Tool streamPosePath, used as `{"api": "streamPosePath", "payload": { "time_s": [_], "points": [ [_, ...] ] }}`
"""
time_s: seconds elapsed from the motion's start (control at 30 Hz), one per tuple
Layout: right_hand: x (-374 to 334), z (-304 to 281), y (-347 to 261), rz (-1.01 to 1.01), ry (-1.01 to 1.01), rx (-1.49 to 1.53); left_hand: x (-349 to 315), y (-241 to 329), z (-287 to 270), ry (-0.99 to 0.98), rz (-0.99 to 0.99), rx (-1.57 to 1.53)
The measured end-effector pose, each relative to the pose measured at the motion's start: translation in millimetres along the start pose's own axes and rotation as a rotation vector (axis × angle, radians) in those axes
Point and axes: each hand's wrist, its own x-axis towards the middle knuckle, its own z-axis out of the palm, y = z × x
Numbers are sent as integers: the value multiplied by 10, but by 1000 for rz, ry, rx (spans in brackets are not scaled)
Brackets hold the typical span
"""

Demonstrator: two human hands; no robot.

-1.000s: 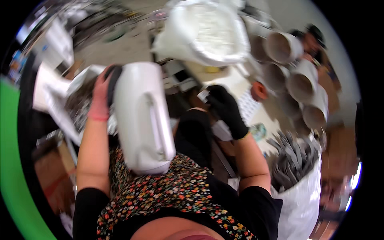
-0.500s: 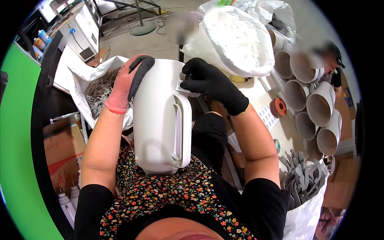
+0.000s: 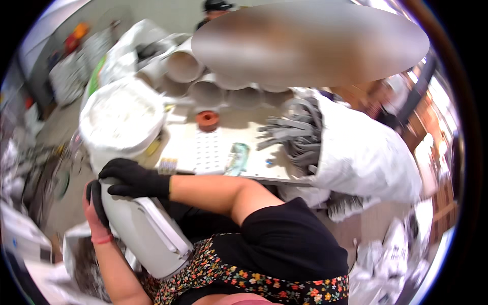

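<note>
A white plastic jug body with a long handle (image 3: pixel 145 231) lies tilted against my lap, its base end at my floral apron (image 3: pixel 223 259). My left hand (image 3: pixel 97 211), in a pink glove with black fingers, is closed around its far end on the left side. My right hand (image 3: pixel 136 179), in a black glove, reaches across to the same end, its fingers curled over the rim above the handle. Motion blur and the glove hide whether anything small sits in the right fingers.
A worktable (image 3: pixel 180 147) holds a brown tape roll (image 3: pixel 207 121) and a label sheet (image 3: pixel 209 152). Behind stand several white tubular bodies (image 3: pixel 206 94). A sack (image 3: pixel 361 147) with grey handle strips (image 3: pixel 300 137) stands right; a bag of white pieces (image 3: pixel 122 119) is left. A person (image 3: pixel 216 7) is beyond.
The view has swung to the right, so the worktable fills the middle and the jug appears at lower left. Both hands stay at its far end. The small white label by my right fingers no longer shows.
</note>
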Motion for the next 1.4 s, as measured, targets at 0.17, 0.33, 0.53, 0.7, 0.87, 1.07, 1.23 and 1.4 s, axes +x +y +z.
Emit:
{"api": "streamPosePath", "payload": {
  "time_s": [0.17, 0.33, 0.53, 0.7, 0.87, 1.07, 1.23, 1.4],
  "points": [
    [-427, -72, 318, 391, 274, -273, 221, -44, 19, 21, 102, 145],
    [-1012, -94, 228, 642, 155, 50, 251, 115, -562, 58, -44, -32],
    [-760, -171, -273, 560, 87, 704, -712, -42, -614, -12, -596, -400],
    [-727, 44, -269, 1006, 82, 1549, -1392, -266, -629, -88, -388, 121],
    [-687, 673, -268, 1352, -40, 1914, -796, 546, -551, 176, -155, 108],
    [-1040, 1488, -25, 1254, -311, 1235, -791, 203, -1161, -196, 206, 859],
    [-1370, 866, 400, 859, -211, 504, -809, -81, -1366, -153, 173, 1131],
    [-1216, 79, 712, 789, -82, -106, -555, -502, -1267, 34, -172, 410]
  ]
}}
